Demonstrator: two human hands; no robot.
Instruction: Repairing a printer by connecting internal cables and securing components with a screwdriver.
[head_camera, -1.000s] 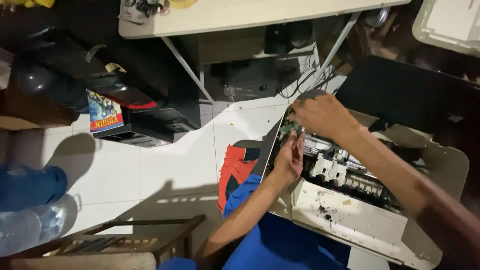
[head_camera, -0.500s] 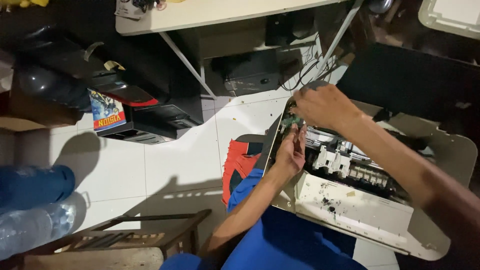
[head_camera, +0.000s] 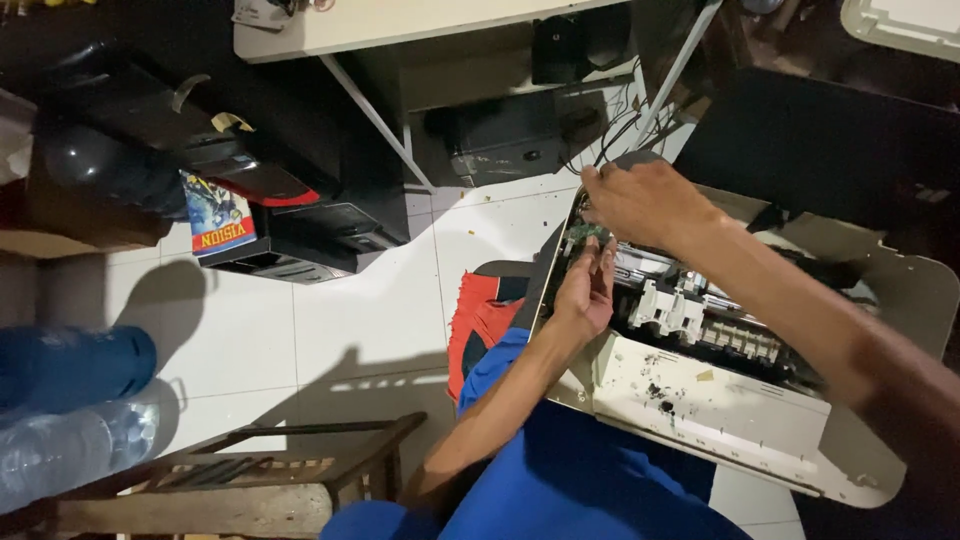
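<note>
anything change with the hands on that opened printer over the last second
Very little. The right hand stays over the corner of the opened printer, and the left hand has kept its fingers up at the small green circuit board there. Nothing was visibly taken hold of or let go. The view drifted slightly; the printer, the floor tiles and the wooden chair lie as before.

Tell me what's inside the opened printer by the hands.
Inside the opened printer, white plastic mechanism parts and a small green circuit board show. The left hand and right hand meet at that board, covering whatever lies beneath them; deeper parts are too dark.
</note>
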